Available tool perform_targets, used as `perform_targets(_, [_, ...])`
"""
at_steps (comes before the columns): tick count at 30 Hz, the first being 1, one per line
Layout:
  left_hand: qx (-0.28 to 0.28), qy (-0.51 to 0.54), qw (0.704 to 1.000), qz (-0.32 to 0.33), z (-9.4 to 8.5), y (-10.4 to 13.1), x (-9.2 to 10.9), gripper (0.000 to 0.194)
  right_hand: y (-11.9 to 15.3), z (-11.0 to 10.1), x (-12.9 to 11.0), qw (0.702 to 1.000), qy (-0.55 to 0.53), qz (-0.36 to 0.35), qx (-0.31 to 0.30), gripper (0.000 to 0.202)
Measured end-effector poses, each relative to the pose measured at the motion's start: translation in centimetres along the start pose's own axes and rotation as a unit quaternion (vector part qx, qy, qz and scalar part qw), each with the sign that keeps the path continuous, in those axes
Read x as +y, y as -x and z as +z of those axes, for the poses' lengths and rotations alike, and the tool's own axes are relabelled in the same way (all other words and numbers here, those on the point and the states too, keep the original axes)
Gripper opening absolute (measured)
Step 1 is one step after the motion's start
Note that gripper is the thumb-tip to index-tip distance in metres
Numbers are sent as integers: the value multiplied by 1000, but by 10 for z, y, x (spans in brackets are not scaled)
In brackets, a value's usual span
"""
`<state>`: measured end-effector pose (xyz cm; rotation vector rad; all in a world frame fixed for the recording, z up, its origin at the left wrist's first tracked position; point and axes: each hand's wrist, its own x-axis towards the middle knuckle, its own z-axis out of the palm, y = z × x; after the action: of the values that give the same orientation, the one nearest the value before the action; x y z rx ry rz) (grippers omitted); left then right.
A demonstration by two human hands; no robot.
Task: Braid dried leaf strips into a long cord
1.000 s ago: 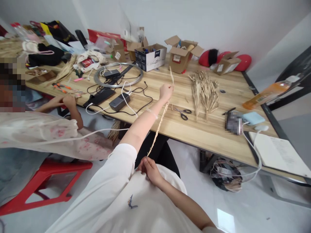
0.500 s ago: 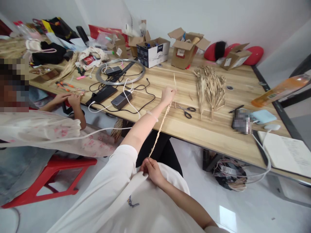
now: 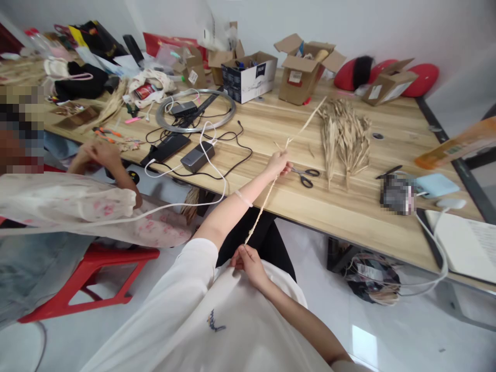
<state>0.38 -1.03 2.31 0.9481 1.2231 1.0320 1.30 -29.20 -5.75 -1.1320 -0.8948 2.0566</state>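
Note:
A thin twisted straw-coloured cord point(image 3: 262, 206) stretches from the table's front edge down to my lap. My left hand point(image 3: 279, 164) is closed round its upper part, beyond the table edge, with some fingers slightly raised. Past that hand, a long loose strand point(image 3: 310, 120) and short ends stick out toward the back right. Close to my body, my right hand point(image 3: 248, 261) pinches the cord's lower end between thumb and fingers. Black-handled scissors point(image 3: 307, 178) lie just right of my left hand, their blades partly hidden. Bundles of dried leaves point(image 3: 344, 137) rest farther right.
On the wooden table point(image 3: 372, 217) are cables, a grey power block point(image 3: 197, 156), a wire coil point(image 3: 158, 116) and open cardboard boxes point(image 3: 296, 85). At left, another person's hands point(image 3: 98, 153) are near orange-handled pliers point(image 3: 108, 135). A notebook point(image 3: 461, 243) lies at right.
My left hand has come slightly nearer along the cord and its fingers have loosened a little. The loose strand now slants right. The other person's hands have shifted left, and the view has moved slightly.

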Motion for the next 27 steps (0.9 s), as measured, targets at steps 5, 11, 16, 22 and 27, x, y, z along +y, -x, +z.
perform_targets(5, [-136,221,957,-129,-11,6,-10,37,-1,-3,4,1000,-3,8,10,52])
perform_targets(11, [-137,290,938,-128,-21,4,-21,40,-2,-3,10,999,-35,26,9,53])
perform_targets(16, [-116,286,941,-141,-23,9,-29,40,-2,-1,14,998,-46,34,4,53])
perform_targets(22, [-110,271,946,-138,-20,15,-29,40,-2,-2,10,999,-24,22,5,55])
perform_targets(27, [-89,210,967,-114,-20,33,-37,33,-5,-5,-1,999,-40,-28,12,50])
